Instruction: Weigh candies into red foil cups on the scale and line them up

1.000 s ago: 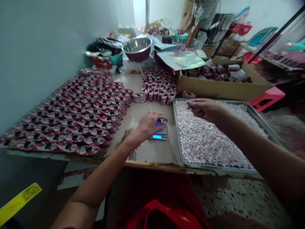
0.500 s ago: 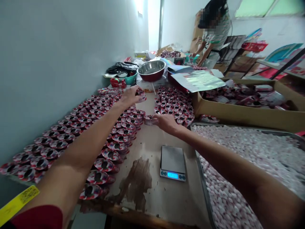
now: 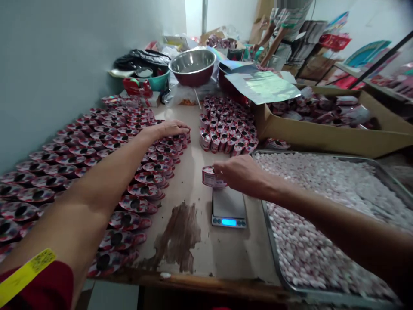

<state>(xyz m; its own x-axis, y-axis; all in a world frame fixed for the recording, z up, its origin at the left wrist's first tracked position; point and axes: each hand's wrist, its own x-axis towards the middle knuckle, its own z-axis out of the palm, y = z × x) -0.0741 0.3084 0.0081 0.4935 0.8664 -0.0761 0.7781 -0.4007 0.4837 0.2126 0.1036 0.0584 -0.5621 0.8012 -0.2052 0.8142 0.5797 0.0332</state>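
My right hand (image 3: 237,174) pinches a small red-and-white printed packet (image 3: 210,177) with a dark opening in its top. It holds this packet over the far edge of a small digital scale (image 3: 229,204) with a lit blue display. Farther left, my left hand (image 3: 171,128) reaches over the right edge of the rows of similar oval packets (image 3: 69,159). Its fingers curl down on a packet (image 3: 186,138) there, which they partly cover. A second group of packets (image 3: 226,125) stands beyond my right hand.
A metal tray (image 3: 270,247) of small white and pinkish pieces lies at right. Behind it stands a cardboard box (image 3: 316,140) of filled packets. A steel bowl (image 3: 192,75) and a green basin (image 3: 158,82) sit at the back. Another person (image 3: 288,21) leans over in the distance.
My left hand has come down with its packet from the air onto the edge of the rows. My right hand has brought its packet nearer, to the scale. The camera view has tilted down.
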